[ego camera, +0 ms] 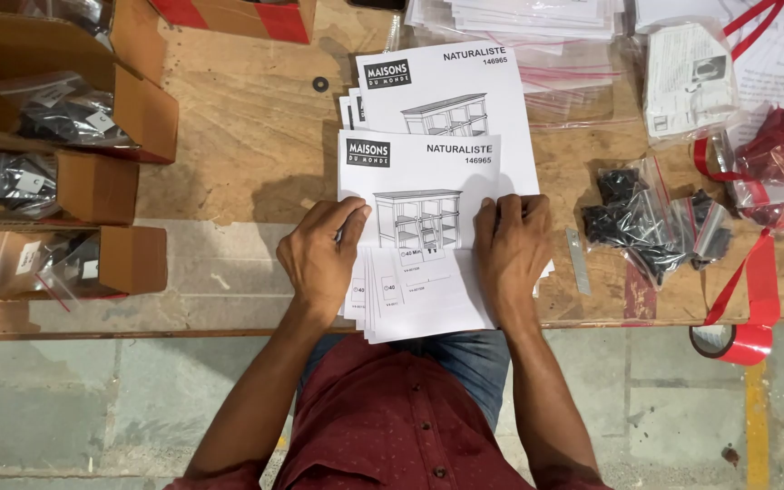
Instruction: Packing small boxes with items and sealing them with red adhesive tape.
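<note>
Dressed in a dark red button-up shirt point(392, 426) with small dark buttons, short sleeves ending above the elbows, and blue denim trousers point(465, 358); bare forearms.

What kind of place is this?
Probably a packing workshop for furniture kits. Both hands press a stack of assembly booklets on a wooden bench, beside bags of fittings and cardboard boxes.

Table point(229, 154): bare plywood top, scuffed and stained, a pale patch along its near edge. Floor point(65, 417): grey concrete slabs, worn, with a yellow line point(755, 417) painted at right. Light even, soft shadows.
</note>
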